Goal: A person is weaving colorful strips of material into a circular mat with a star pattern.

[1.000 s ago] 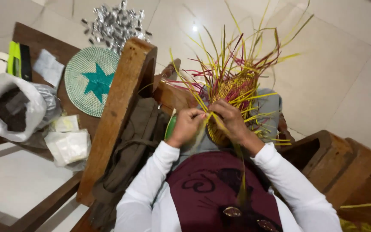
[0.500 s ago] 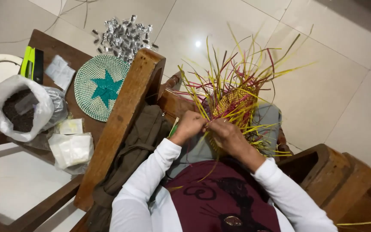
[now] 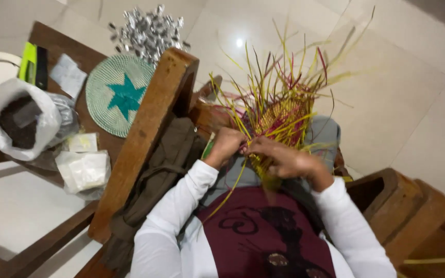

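A half-woven basket (image 3: 284, 116) of yellow, red and dark straw strips rests on my lap, its loose ends fanning upward. My left hand (image 3: 226, 145) pinches yellow strips at the basket's near edge. My right hand (image 3: 284, 159) grips strips beside it, fingers curled, the two hands touching. I wear white sleeves and a maroon top. Long yellow strands trail down over my lap.
A wooden chair arm (image 3: 148, 136) runs at my left with an olive cloth (image 3: 168, 164) draped beside it. On the side table lie a round green mat with a teal star (image 3: 119, 95), a white bag (image 3: 19, 116), small packets (image 3: 83, 170) and silver wrappers (image 3: 148, 31). Tiled floor lies beyond.
My hands have shifted lower and closer together on the basket's near edge. The view has tilted, bringing the basket and the chair arm nearer.
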